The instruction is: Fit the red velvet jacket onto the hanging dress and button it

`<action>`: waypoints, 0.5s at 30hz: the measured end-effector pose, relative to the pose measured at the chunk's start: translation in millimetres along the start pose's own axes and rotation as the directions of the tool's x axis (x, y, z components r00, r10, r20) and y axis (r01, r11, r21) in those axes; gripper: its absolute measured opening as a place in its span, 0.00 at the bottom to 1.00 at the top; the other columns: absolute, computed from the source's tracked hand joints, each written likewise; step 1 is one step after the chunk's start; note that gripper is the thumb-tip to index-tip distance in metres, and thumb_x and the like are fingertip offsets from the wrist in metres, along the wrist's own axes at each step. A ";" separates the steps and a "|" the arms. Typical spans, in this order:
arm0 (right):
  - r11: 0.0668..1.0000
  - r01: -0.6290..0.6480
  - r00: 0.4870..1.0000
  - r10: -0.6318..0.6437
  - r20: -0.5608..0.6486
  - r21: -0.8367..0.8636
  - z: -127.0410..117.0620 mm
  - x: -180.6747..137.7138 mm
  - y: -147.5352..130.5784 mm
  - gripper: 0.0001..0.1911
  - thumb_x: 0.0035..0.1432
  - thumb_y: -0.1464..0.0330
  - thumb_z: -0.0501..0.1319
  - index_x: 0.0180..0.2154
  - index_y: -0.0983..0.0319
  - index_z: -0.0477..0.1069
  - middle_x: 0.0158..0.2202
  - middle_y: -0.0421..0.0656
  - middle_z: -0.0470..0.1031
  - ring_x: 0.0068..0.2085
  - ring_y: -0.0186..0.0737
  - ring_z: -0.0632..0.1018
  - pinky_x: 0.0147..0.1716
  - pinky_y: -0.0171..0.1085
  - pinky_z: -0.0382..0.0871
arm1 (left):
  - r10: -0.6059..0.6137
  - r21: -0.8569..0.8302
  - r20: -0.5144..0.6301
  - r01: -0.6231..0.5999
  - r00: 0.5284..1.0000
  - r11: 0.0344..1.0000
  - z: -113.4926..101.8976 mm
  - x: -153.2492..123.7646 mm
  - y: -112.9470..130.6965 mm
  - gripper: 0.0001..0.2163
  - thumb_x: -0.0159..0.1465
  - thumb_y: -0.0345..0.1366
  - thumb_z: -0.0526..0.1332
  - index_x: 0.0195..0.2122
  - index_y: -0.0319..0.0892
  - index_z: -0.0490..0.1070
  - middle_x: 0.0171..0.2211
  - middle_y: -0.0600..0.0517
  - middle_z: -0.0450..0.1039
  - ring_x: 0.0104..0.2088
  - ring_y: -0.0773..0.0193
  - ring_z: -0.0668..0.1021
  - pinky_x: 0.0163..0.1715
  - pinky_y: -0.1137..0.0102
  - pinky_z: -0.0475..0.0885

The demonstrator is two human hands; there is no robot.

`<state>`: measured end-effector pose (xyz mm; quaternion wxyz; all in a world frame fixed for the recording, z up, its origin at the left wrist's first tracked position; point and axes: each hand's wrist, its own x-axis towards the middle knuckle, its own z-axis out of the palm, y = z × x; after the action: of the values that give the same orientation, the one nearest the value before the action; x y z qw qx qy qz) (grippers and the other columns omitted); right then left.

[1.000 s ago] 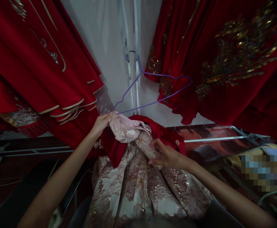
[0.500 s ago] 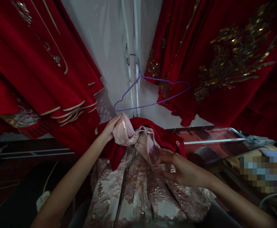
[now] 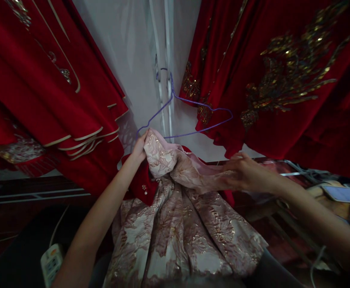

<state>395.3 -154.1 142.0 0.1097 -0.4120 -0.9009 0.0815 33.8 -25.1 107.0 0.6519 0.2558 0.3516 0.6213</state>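
Gripping the pink-and-gold brocade garment (image 3: 178,228) by its top edge at centre frame, the left hand (image 3: 139,149) is pinched shut on one corner just under the purple wire hanger (image 3: 193,102), and the right hand (image 3: 247,173) is closed on the same edge further right. The cloth looks thick, fairly stiff and weighty, falling in firm pleats to the bottom centre, so the doubled top edge seems the soundest place to hold.
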 end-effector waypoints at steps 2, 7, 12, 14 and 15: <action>0.998 -0.039 0.999 0.038 -0.034 -0.047 -3.8 7.3 23.7 0.11 0.53 0.57 0.61 0.28 0.57 0.75 0.25 0.43 0.74 0.32 0.43 0.73 0.43 0.46 0.59 | 0.010 0.024 -0.005 -0.010 1.000 1.000 -1.4 4.3 4.6 0.08 0.60 0.36 0.61 0.34 0.37 0.74 0.24 0.52 0.74 0.25 0.66 0.76 0.33 0.71 0.73; 0.983 -0.091 0.988 0.109 -0.106 0.159 -18.7 26.9 53.1 0.16 0.56 0.54 0.58 0.29 0.60 0.74 0.29 0.43 0.75 0.33 0.41 0.73 0.37 0.40 0.63 | 0.085 0.049 -0.032 -0.083 0.996 0.995 -9.2 9.9 18.2 0.06 0.61 0.35 0.61 0.33 0.37 0.73 0.24 0.52 0.74 0.24 0.68 0.75 0.31 0.73 0.72; 0.877 -0.140 0.960 0.234 -0.153 0.461 -33.5 39.7 54.2 0.19 0.54 0.51 0.60 0.34 0.61 0.73 0.31 0.43 0.73 0.33 0.40 0.72 0.32 0.37 0.64 | 0.143 0.093 -0.062 -0.137 0.988 0.986 -20.3 13.7 32.6 0.06 0.59 0.35 0.62 0.32 0.37 0.72 0.25 0.52 0.74 0.23 0.69 0.75 0.32 0.74 0.72; 0.872 -0.113 0.961 0.218 -0.171 0.476 -35.0 42.6 54.8 0.18 0.52 0.52 0.61 0.30 0.61 0.73 0.30 0.42 0.71 0.31 0.38 0.71 0.31 0.36 0.63 | 0.140 0.116 -0.059 -0.133 0.988 0.984 -22.3 15.5 35.6 0.07 0.58 0.36 0.63 0.33 0.37 0.72 0.25 0.51 0.74 0.24 0.69 0.75 0.32 0.74 0.72; 0.877 -0.093 0.960 0.205 -0.192 0.471 -34.6 43.3 55.5 0.18 0.51 0.53 0.62 0.28 0.62 0.73 0.29 0.42 0.69 0.31 0.38 0.70 0.31 0.36 0.62 | 0.143 0.123 -0.060 -0.135 0.988 0.983 -22.7 16.4 36.2 0.08 0.58 0.37 0.64 0.34 0.37 0.71 0.25 0.51 0.74 0.24 0.69 0.75 0.32 0.74 0.72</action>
<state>417.1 -83.3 167.8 0.3034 -0.4497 -0.8020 0.2500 -7.0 -7.6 118.4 0.5780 0.2967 0.3913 0.6517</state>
